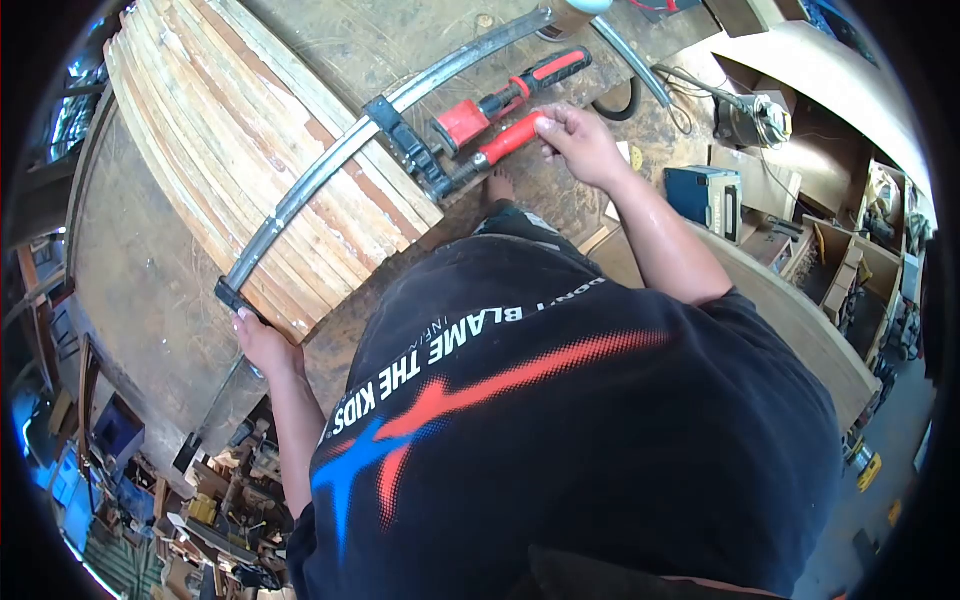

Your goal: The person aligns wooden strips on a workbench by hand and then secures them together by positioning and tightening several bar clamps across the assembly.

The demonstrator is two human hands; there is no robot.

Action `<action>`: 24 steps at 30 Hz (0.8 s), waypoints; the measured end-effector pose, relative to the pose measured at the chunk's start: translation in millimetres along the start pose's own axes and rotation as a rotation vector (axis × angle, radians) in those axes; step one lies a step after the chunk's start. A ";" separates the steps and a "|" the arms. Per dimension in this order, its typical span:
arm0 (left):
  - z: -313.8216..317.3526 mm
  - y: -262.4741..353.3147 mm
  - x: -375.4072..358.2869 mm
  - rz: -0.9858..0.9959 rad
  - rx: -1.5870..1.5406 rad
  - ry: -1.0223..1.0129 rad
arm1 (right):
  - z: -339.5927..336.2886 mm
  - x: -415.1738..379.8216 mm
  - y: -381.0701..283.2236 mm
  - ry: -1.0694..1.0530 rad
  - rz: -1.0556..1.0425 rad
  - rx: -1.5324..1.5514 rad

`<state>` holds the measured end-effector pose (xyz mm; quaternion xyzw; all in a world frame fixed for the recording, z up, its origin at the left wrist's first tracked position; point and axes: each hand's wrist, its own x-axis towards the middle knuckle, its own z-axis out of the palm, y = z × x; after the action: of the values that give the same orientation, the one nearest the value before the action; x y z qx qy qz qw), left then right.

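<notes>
A bar clamp (320,182) lies across several glued-looking wood strips (250,110) set side by side on the workbench. My left hand (268,345) is at the clamp's lower end, its fingers gripping around the black fixed jaw (232,293) against the strips' outer edge. The red handle (512,138) of the same clamp is pinched by its end in my right hand (580,145). The black sliding jaw (405,140) sits at the opposite edge of the strips. Right beside it lies a second clamp's red head (462,125) with a black and red grip (558,67).
The brown workbench (130,270) extends around the strips. A curved metal bar (635,62) and a cable lie at its far right. On the right stand a blue box (703,200) and wooden shelving (835,270). Tools and wood pieces clutter the lower left.
</notes>
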<state>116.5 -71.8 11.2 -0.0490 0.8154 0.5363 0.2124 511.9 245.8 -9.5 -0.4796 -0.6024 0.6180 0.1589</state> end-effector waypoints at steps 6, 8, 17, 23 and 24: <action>-1.8 -1.9 0.8 -0.003 -0.046 -0.017 | 2.0 13.9 -30.4 0.024 0.137 -0.456; -1.0 -2.3 1.5 -0.008 -0.055 -0.030 | 1.0 17.8 -31.4 0.001 0.249 -0.308; -1.6 -9.5 6.0 0.035 -0.075 -0.015 | -14.7 23.2 -14.2 -0.293 0.158 0.096; -2.4 -15.5 10.9 0.068 -0.074 0.002 | -6.2 18.0 -57.5 -0.185 0.453 -0.311; -0.5 -13.7 9.7 0.066 -0.075 -0.002 | -5.6 15.5 -56.5 -0.176 0.370 -0.118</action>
<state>111.8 -76.6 -4.1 -0.0296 0.7957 0.5733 0.1933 487.1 273.8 36.0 -0.5348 -0.5505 0.6398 -0.0389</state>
